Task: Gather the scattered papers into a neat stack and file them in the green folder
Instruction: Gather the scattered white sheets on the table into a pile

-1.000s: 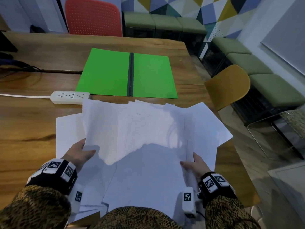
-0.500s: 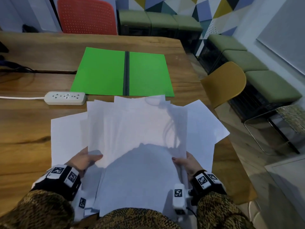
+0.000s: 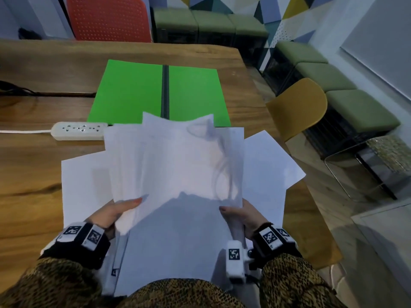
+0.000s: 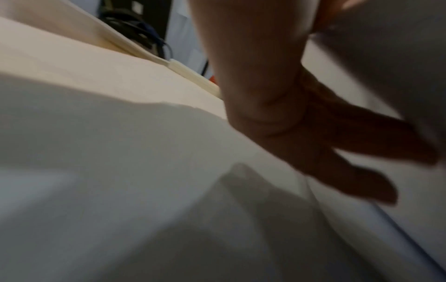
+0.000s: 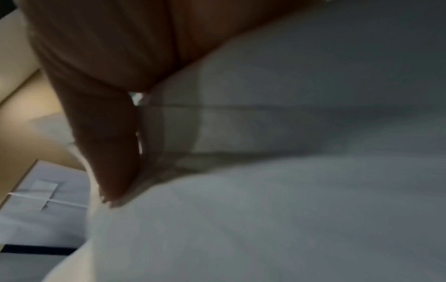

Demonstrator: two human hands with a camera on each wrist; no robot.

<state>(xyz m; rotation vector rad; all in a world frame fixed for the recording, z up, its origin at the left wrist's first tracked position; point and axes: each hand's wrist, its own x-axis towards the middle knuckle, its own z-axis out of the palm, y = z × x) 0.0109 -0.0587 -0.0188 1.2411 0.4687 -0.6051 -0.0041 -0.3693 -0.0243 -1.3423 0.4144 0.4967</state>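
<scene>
Two hands hold one loose bundle of white sheets above a wooden table (image 3: 33, 174). Largest item: table, brown, grain running left to right. On it, toward the far side, lies the green folder (image 3: 133, 92), opened flat, dark spine strip down its middle, nothing inside it. The papers (image 3: 178, 165) sit nearer the person, between folder and body; their far edges overlap the folder's near edge. Sheets are uneven, fanned, corners sticking out left and right; some lie flat on the table beneath the lifted ones. One sheet at the right juts past the table edge.

Yellow chair (image 3: 295, 107) stands just beside the table's right edge; red chair (image 3: 106, 18) at the far side. White power strip (image 3: 77, 130) lies left of the papers, near the folder's near left corner, cord running off left.

Left hand (image 3: 111, 213) grips the bundle's left near edge, thumb on top; in the left wrist view its fingers (image 4: 362, 133) lie straight under the sheets. Right hand (image 3: 240, 215) pinches the right near edge, thumb on top; the right wrist view is blurred, fingers beneath the paper.
</scene>
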